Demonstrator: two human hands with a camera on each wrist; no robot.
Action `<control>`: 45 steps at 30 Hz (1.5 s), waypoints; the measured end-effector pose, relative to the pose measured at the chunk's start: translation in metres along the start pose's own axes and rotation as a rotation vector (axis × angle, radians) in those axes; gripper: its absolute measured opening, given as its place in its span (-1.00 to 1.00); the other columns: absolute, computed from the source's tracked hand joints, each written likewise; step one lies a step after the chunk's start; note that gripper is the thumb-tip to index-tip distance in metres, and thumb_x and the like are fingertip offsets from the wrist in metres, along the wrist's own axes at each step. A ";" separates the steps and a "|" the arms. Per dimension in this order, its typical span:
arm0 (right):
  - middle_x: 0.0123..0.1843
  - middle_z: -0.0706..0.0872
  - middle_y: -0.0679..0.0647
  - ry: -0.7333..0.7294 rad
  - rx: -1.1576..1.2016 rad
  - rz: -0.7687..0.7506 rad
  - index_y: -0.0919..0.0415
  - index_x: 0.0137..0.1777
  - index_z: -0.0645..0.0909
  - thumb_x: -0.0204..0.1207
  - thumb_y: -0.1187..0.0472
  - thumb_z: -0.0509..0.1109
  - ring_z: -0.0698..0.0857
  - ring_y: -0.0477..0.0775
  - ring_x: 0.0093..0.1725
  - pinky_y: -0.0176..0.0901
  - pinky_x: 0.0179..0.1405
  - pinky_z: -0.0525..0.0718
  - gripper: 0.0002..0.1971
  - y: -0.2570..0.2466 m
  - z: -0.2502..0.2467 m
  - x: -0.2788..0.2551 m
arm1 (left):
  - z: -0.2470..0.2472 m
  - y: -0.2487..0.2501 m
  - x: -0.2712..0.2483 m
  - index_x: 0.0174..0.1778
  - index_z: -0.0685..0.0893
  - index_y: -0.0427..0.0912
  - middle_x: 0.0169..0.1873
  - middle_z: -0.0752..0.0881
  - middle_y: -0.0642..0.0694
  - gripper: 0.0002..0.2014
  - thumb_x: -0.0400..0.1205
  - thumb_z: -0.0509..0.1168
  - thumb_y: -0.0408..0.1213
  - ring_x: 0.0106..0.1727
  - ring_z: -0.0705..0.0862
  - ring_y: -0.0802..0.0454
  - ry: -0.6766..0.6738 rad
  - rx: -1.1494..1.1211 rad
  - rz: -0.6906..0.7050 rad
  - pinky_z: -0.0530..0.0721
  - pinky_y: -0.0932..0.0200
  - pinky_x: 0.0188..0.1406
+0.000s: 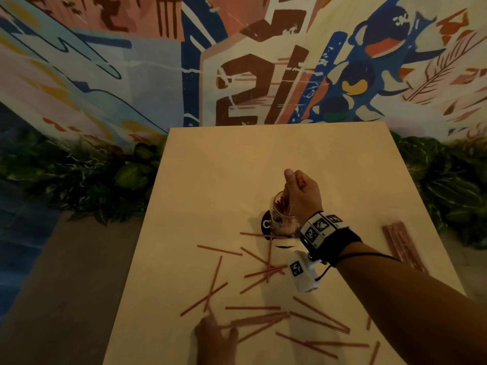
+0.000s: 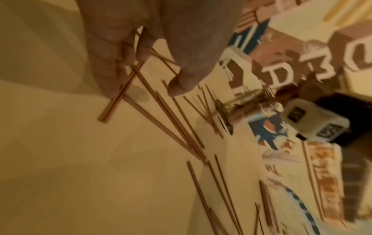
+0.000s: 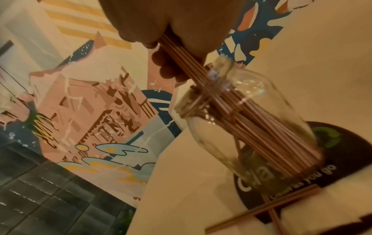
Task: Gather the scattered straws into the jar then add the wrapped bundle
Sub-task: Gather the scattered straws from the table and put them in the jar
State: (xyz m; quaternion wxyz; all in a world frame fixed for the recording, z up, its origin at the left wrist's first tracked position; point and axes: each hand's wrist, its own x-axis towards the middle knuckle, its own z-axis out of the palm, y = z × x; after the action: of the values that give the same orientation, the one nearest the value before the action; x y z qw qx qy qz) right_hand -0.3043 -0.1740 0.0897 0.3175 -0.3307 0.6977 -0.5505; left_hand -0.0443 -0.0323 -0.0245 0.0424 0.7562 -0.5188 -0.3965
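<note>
Your right hand (image 1: 303, 196) grips a bunch of straws (image 3: 181, 57), fingers (image 3: 167, 71) curled round them, their lower ends inside the glass jar (image 1: 280, 214) at the table (image 1: 263, 159) centre. Your left hand (image 1: 216, 335), at 7 o'clock from the jar, pinches loose straws (image 2: 118, 93) lying there; the wrapped bundle (image 1: 402, 243) lies at 3 o'clock.

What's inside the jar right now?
The jar holds a bunch of straws, their tops gripped by the right hand. Their lower ends reach its base; the count is unclear.

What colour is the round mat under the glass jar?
Black with white lettering and a green mark, the round mat shows best in the right wrist view.
</note>
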 end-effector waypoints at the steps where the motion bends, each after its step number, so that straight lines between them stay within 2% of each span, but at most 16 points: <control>1: -0.43 0.42 0.24 -0.005 -0.032 -0.004 0.48 -0.33 0.36 0.59 -0.07 0.21 0.39 0.12 -0.41 -0.01 -0.34 0.42 -0.45 0.002 -0.001 -0.002 | 0.000 0.018 -0.007 0.08 0.63 -0.31 0.02 0.69 -0.26 -0.45 0.24 0.49 -0.09 0.01 0.70 -0.11 -0.076 -0.013 0.023 0.68 0.08 0.14; 2: -0.41 0.43 0.25 -0.012 -0.061 -0.016 0.51 -0.31 0.38 0.60 -0.05 0.21 0.39 0.12 -0.40 -0.02 -0.32 0.42 -0.45 0.005 -0.002 -0.004 | -0.001 0.034 -0.012 0.23 0.52 -0.28 0.18 0.54 -0.23 -0.47 0.37 0.45 -0.17 0.04 0.63 0.02 -0.145 0.008 0.058 0.60 0.34 0.11; 3: -0.40 0.43 0.26 -0.012 -0.107 -0.045 0.52 -0.31 0.40 0.60 -0.02 0.22 0.40 0.12 -0.38 -0.02 -0.30 0.41 -0.47 0.006 -0.003 -0.004 | 0.000 0.048 -0.015 0.28 0.44 -0.18 0.23 0.43 -0.17 -0.54 0.49 0.38 -0.22 -0.01 0.56 0.14 -0.195 0.043 0.116 0.54 0.47 0.00; 4: -0.37 0.44 0.25 -0.005 -0.166 -0.083 0.50 -0.33 0.42 0.60 0.00 0.22 0.42 0.14 -0.34 0.01 -0.26 0.43 -0.49 0.007 -0.004 -0.005 | 0.004 0.054 -0.012 0.33 0.39 -0.14 0.25 0.37 -0.13 -0.55 0.55 0.33 -0.21 -0.02 0.53 0.17 -0.246 0.091 0.151 0.51 0.46 0.02; 8: -0.09 0.63 0.04 0.038 -0.334 -0.193 0.05 -0.44 0.50 0.56 -0.15 0.17 0.59 0.22 0.02 0.22 0.12 0.55 -0.59 0.012 -0.009 -0.002 | -0.008 0.066 0.004 0.45 0.33 -0.08 0.38 0.36 -0.08 -0.47 0.58 0.27 -0.02 0.40 0.41 -0.02 -0.125 0.255 0.269 0.43 0.16 0.41; 10: 0.19 0.65 0.01 0.008 -0.395 -0.144 0.05 -0.25 0.69 0.59 -0.12 0.17 0.50 0.18 0.29 0.19 0.36 0.38 -0.63 0.015 -0.012 -0.002 | -0.025 0.073 0.024 0.51 0.26 -0.10 0.46 0.30 -0.12 -0.38 0.57 0.26 0.03 0.48 0.31 -0.10 -0.018 0.357 0.237 0.41 0.03 0.43; 12: 0.44 0.51 -0.06 -0.019 -0.435 -0.051 0.01 0.05 0.72 0.61 -0.10 0.14 0.33 0.10 0.47 0.17 0.46 0.21 -0.65 0.015 -0.014 -0.004 | -0.036 0.078 0.051 0.56 0.17 -0.14 0.53 0.19 -0.17 -0.29 0.56 0.26 0.05 0.53 0.22 -0.18 0.024 0.413 0.153 0.40 -0.08 0.44; 16: 0.62 0.26 -0.08 -0.086 -0.500 0.041 -0.15 0.38 0.51 0.61 -0.16 0.07 0.21 0.12 0.57 0.33 0.54 0.18 -0.59 0.028 -0.017 -0.002 | -0.040 0.090 0.081 0.59 0.12 -0.18 0.53 0.17 -0.20 -0.27 0.57 0.28 -0.03 0.54 0.19 -0.22 -0.042 0.477 0.152 0.39 -0.09 0.48; 22: 0.66 0.14 0.03 -0.146 -0.525 0.067 -0.17 0.50 0.34 0.63 -0.07 0.09 0.21 0.20 0.59 0.31 0.52 0.27 -0.57 0.043 -0.016 0.000 | -0.012 0.100 0.065 0.51 0.32 -0.10 0.45 0.29 -0.17 -0.49 0.61 0.18 -0.29 0.43 0.31 -0.16 -0.193 0.541 0.457 0.42 0.02 0.45; 26: 0.68 0.03 0.06 -0.242 -0.545 0.089 -0.19 0.58 0.11 0.60 -0.11 0.14 0.17 0.27 0.61 0.34 0.52 0.27 -0.44 0.042 -0.016 0.000 | -0.002 0.106 0.050 0.43 0.43 -0.04 0.42 0.34 -0.11 -0.60 0.63 0.13 -0.30 0.42 0.32 -0.10 -0.269 0.539 0.581 0.44 0.00 0.44; 30: 0.70 -0.06 0.05 -0.281 -0.513 0.086 -0.13 0.62 -0.12 0.44 -0.25 0.30 0.03 0.22 0.64 0.31 0.58 0.16 -0.14 0.028 -0.037 -0.011 | -0.021 0.103 0.049 0.46 0.40 0.00 0.41 0.40 -0.10 -0.57 0.64 0.12 -0.10 0.42 0.37 -0.11 -0.079 0.531 0.441 0.46 -0.09 0.40; 33: 0.63 0.23 0.14 -0.207 -0.582 0.111 0.03 0.59 0.15 0.47 -0.22 0.26 0.21 0.19 0.59 0.11 0.54 0.20 -0.26 0.044 -0.088 -0.034 | -0.039 0.082 0.050 0.42 0.39 -0.03 0.37 0.41 -0.16 -0.52 0.60 0.18 0.03 0.42 0.37 -0.18 0.019 0.505 0.186 0.50 -0.14 0.33; 36: 0.51 0.44 0.24 -0.066 -0.747 0.274 0.15 0.43 0.44 0.47 -0.13 0.31 0.39 0.26 0.48 0.12 0.49 0.29 -0.42 0.087 -0.163 -0.077 | -0.047 0.054 0.046 0.39 0.39 -0.09 0.36 0.39 -0.22 -0.45 0.55 0.26 0.09 0.43 0.35 -0.25 0.003 0.460 0.002 0.51 -0.19 0.30; 39: 0.54 0.37 0.24 -0.007 -0.926 0.638 0.06 0.45 0.42 0.43 -0.25 0.25 0.39 0.38 0.44 0.32 0.46 0.34 -0.36 0.132 -0.224 -0.132 | -0.039 0.038 0.039 0.42 0.39 -0.17 0.34 0.39 -0.28 -0.42 0.53 0.33 0.01 0.39 0.41 -0.30 -0.023 0.410 -0.036 0.50 -0.13 0.37; 41: 0.57 0.26 0.19 -0.022 -0.949 0.802 -0.02 0.51 0.31 0.41 -0.32 0.21 0.31 0.37 0.47 0.32 0.47 0.30 -0.30 0.153 -0.242 -0.162 | -0.029 0.042 0.033 0.40 0.42 -0.23 0.32 0.41 -0.31 -0.44 0.53 0.34 -0.04 0.35 0.45 -0.31 -0.024 0.375 -0.030 0.48 -0.10 0.38; 45: 0.58 0.18 0.27 -0.021 -0.909 0.848 0.08 0.56 0.24 0.48 -0.21 0.26 0.19 0.33 0.53 0.16 0.54 0.13 -0.30 0.162 -0.232 -0.195 | 0.000 0.064 0.012 0.33 0.46 -0.26 0.31 0.41 -0.28 -0.52 0.56 0.33 -0.11 0.34 0.46 -0.27 -0.086 0.303 0.057 0.50 -0.05 0.35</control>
State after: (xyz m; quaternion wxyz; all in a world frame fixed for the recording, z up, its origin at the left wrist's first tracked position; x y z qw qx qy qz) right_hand -0.3962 0.1423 -0.0093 0.3428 -0.1321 0.9298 -0.0214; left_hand -0.0905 -0.0713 -0.0003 -0.0831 0.7212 -0.5954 -0.3442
